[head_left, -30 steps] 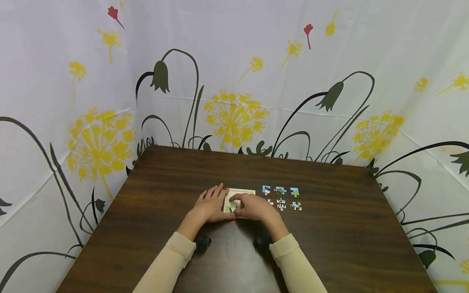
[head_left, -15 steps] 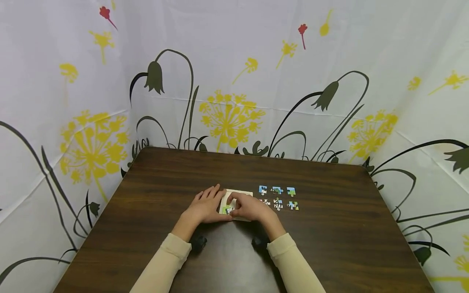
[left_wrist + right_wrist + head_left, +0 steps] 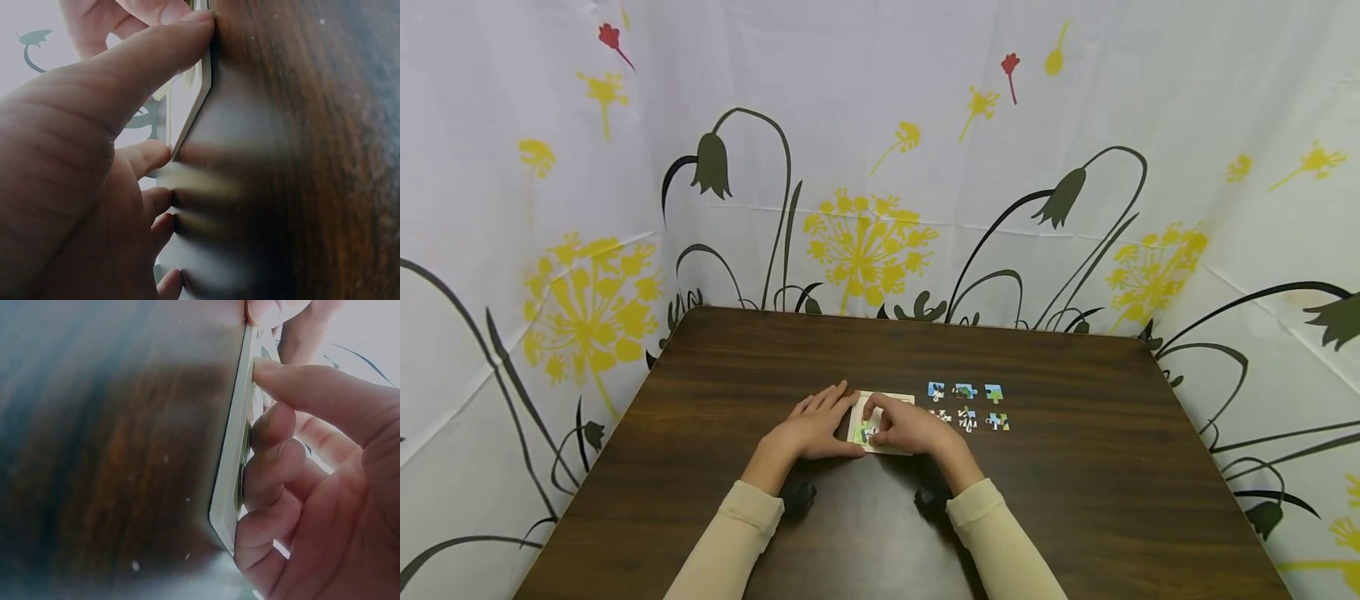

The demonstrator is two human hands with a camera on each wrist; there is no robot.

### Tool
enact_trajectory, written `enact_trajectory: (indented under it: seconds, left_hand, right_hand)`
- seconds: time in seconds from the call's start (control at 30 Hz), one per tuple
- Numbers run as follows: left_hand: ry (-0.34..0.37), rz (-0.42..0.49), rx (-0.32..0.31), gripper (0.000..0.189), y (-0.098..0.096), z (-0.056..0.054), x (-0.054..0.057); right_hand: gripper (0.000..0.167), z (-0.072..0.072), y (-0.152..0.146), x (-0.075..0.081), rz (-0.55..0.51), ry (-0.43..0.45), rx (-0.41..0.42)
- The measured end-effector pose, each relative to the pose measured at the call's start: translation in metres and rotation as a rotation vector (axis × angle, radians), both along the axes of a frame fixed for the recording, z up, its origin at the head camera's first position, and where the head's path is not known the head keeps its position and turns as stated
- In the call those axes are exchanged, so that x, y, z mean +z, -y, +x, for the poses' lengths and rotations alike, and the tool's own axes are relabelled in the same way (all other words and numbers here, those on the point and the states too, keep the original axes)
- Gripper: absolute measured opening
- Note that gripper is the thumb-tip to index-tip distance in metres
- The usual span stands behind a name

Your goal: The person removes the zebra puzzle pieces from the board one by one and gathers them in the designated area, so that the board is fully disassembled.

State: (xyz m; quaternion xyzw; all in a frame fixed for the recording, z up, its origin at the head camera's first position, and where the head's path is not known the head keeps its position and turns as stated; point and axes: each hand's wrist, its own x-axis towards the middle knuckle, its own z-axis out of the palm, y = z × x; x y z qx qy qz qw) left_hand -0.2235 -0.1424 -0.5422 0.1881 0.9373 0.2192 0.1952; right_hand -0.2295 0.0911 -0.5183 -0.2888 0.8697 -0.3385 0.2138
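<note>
A small pale puzzle tray (image 3: 889, 397) lies on the dark wooden table, with a green and white puzzle piece (image 3: 862, 431) inside its near left corner. My left hand (image 3: 811, 432) rests flat at the tray's left side, fingers spread and straight. Its thumb (image 3: 187, 31) lies along the near edge and the index finger touches a corner. Over the tray, my right hand (image 3: 912, 427) curls its fingers, with the thumb (image 3: 269, 370) down on the surface and the index tip bent beside the corner piece. The right palm hides much of the tray's right half.
Several loose jigsaw pieces lie in two rows right of the tray, among them a blue and green piece (image 3: 994, 392) and another piece (image 3: 997, 422). One piece in the near row is partly behind my right hand. A flowered curtain (image 3: 880, 125) hangs behind the table.
The left thumb has drawn back slightly left along the tray's near edge. The right thumb and index finger stay at the corner piece with small shifts. The head view has turned a little.
</note>
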Motion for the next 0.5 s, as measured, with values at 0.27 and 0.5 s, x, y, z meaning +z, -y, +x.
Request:
enact_trajectory:
  seconds: [0.27, 0.5]
  left_hand:
    - [-0.008, 0.021, 0.016, 0.108, -0.0007, 0.0032, 0.0001]
    - [-0.010, 0.017, 0.021, 0.107, -0.0017, 0.0049, 0.0031]
  right_hand:
    - [0.023, 0.0016, -0.0007, -0.0020, 0.013, -0.077, -0.010]
    - [0.011, 0.0033, 0.0018, 0.0017, -0.005, -0.129, -0.041]
